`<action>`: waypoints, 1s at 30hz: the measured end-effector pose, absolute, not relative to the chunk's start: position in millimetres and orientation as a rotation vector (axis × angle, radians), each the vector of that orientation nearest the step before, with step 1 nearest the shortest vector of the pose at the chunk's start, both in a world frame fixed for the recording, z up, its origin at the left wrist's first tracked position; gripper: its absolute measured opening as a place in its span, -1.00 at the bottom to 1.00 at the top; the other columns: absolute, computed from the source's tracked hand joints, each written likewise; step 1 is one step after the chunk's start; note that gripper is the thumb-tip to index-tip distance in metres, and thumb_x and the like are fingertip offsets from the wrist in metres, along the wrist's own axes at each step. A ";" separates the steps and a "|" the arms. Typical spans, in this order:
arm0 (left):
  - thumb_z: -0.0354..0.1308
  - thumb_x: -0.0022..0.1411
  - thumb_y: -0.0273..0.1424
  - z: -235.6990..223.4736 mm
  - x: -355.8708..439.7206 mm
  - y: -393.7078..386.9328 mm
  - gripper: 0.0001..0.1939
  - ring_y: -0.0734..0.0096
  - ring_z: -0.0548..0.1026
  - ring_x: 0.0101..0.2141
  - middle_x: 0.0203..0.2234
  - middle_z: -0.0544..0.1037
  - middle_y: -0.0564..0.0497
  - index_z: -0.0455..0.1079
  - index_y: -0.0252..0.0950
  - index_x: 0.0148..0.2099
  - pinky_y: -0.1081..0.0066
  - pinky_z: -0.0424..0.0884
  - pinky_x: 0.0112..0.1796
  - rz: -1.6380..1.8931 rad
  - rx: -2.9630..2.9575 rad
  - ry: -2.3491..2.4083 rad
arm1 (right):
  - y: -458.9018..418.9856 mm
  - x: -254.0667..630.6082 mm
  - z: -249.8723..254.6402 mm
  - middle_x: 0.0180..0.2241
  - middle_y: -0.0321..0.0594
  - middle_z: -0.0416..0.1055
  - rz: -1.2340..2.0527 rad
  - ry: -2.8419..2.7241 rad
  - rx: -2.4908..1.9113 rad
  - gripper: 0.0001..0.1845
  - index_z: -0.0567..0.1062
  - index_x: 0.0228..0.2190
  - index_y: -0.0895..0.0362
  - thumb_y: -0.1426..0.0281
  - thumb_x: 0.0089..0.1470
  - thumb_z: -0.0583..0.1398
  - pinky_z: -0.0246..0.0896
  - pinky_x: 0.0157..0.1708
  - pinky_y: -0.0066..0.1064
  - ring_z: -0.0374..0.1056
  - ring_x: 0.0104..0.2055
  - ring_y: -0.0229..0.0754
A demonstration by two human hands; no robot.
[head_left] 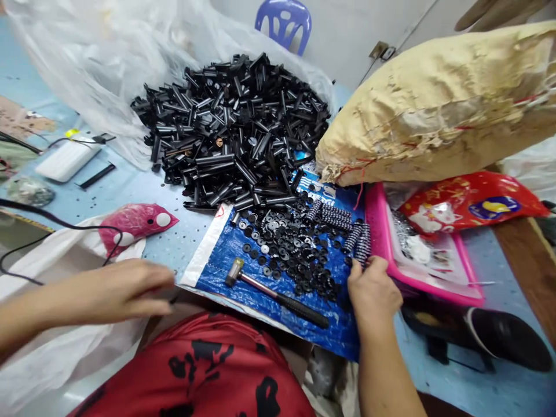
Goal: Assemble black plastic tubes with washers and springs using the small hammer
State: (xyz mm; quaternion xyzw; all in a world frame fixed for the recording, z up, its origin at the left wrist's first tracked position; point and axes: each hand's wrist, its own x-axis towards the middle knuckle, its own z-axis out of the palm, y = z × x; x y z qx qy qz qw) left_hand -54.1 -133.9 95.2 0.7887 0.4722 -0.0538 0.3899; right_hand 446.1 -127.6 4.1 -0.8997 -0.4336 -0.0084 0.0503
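My left hand [141, 289] hangs over the near left edge of the table, blurred, its thumb apart from the bent fingers and nothing visible in it. At the right edge of the blue plastic sheet [208, 278], my right hand [374, 292] has its fingers closed at the near end of a ribbed black-and-silver roll [362, 240], which looks like stacked discs. More such rolls [336, 217] lie beside it. Loose small black discs [299, 255] spread over the sheet. A small hammer [278, 295] with a black grip lies in front of them.
Behind is a large heap of black tubular parts [234, 133] on clear plastic. A stuffed yellow sack [434, 110] leans in from the right above a pink basket [391, 255] and red packet [469, 202]. A pink pouch [134, 226] and white box [67, 159] are left.
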 end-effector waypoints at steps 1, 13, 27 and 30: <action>0.07 0.41 -0.07 98.2 -25.8 -120.6 -0.63 0.45 0.44 -0.34 -0.36 0.53 0.09 0.47 -0.24 -0.25 0.48 0.20 -0.29 -0.181 2.045 1.081 | -125.5 445.4 2.4 -0.28 0.09 0.42 0.008 -1.301 -2.751 -0.37 0.40 0.11 0.22 0.04 0.21 0.03 0.28 -0.10 -0.13 0.35 -0.32 -0.12; 0.01 0.43 -0.44 32.8 174.4 49.5 -0.76 0.15 0.46 -0.09 -0.15 0.55 -0.20 0.50 -0.38 -0.07 0.28 0.32 -0.19 0.147 2.788 1.333 | -158.9 424.9 2.5 -0.12 -0.07 0.45 0.570 -0.955 -1.845 0.02 0.25 0.26 0.14 -0.11 -0.12 0.30 0.36 -0.08 -0.41 0.41 -0.20 -0.32; 0.05 0.35 -0.43 44.5 126.8 10.2 -0.78 0.28 0.41 -0.33 -0.39 0.51 -0.09 0.54 -0.28 -0.19 0.27 0.25 -0.28 0.548 2.800 1.229 | -137.3 328.8 22.5 -0.36 -0.30 0.28 1.463 -0.487 -1.265 -0.17 0.27 -0.03 0.13 -0.28 -0.04 0.18 0.27 -0.39 -0.50 0.29 -0.40 -0.43; 0.05 0.28 -0.42 29.5 98.3 -25.0 -0.79 0.43 0.38 -0.45 -0.44 0.51 0.01 0.50 -0.28 -0.13 0.37 0.28 -0.32 0.599 2.292 1.229 | -140.0 320.0 17.8 -0.42 -0.34 0.23 1.484 -0.480 -1.265 -0.21 0.27 -0.04 0.14 -0.24 -0.02 0.19 0.18 -0.47 -0.55 0.20 -0.49 -0.48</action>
